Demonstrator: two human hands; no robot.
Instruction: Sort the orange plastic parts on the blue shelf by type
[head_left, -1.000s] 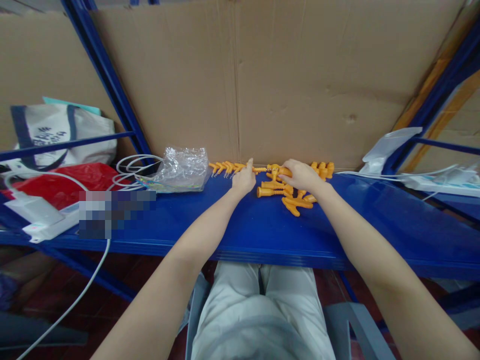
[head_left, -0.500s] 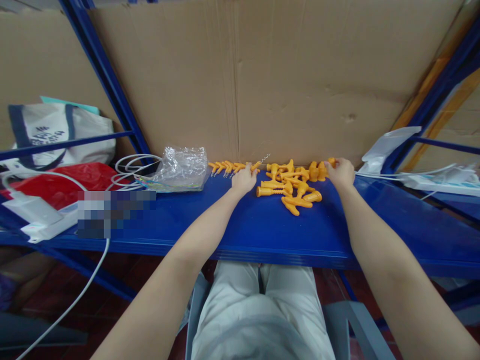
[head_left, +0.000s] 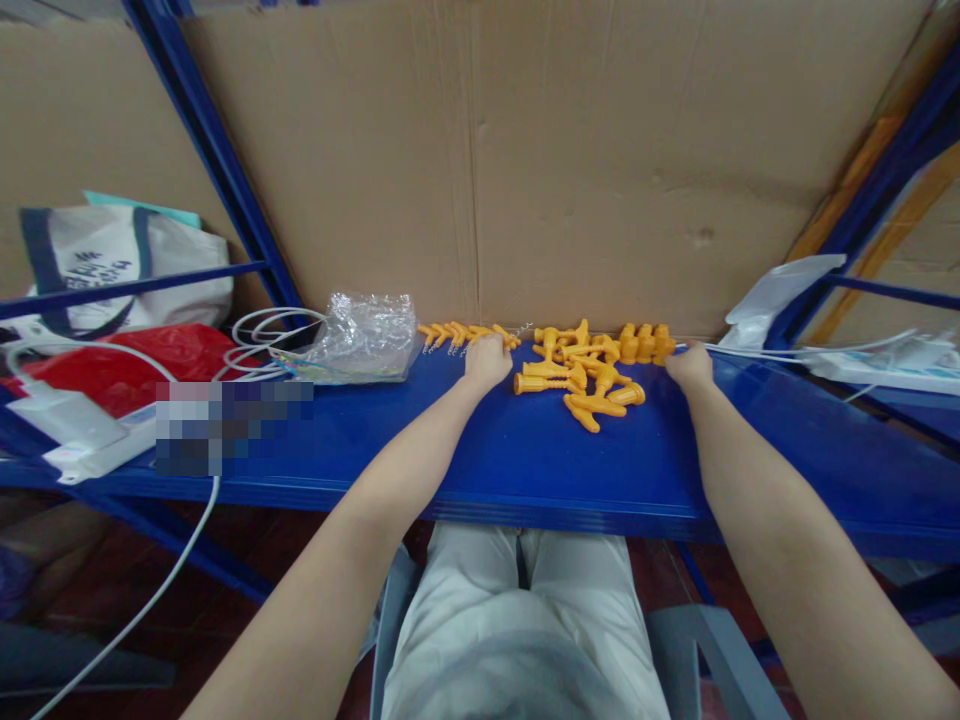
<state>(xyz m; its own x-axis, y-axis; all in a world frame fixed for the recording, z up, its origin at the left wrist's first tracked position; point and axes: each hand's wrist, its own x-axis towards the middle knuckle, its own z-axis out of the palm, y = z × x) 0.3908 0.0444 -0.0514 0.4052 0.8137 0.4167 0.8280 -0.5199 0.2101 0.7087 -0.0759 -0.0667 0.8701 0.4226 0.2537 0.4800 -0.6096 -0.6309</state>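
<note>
My left hand (head_left: 489,362) is closed on a yellow-handled corkscrew (head_left: 508,337), its wire spiral pointing up and right. Just left of that hand, several matching corkscrews (head_left: 450,332) lie in a row along the cardboard. At the right, my right hand (head_left: 691,368) has its fingers curled against a yellow corkscrew sleeve (head_left: 663,348), at the end of a short group of upright sleeves (head_left: 630,345). Its fingertips are partly hidden. A loose pile of yellow corkscrew parts (head_left: 570,370) lies between my hands, with a T-shaped handle piece (head_left: 592,408) at its front.
The blue shelf (head_left: 570,470) is backed by a cardboard sheet (head_left: 480,180). Clear plastic packaging (head_left: 367,340), coiled white cables (head_left: 259,335), a red bag (head_left: 150,365) and a white power strip (head_left: 97,455) are at the left. More white cables (head_left: 787,350) run along the right.
My right hand has lowered its sleeve beside the other upright ones. My left hand has come down slightly with the corkscrew, whose spiral now tilts lower.
</note>
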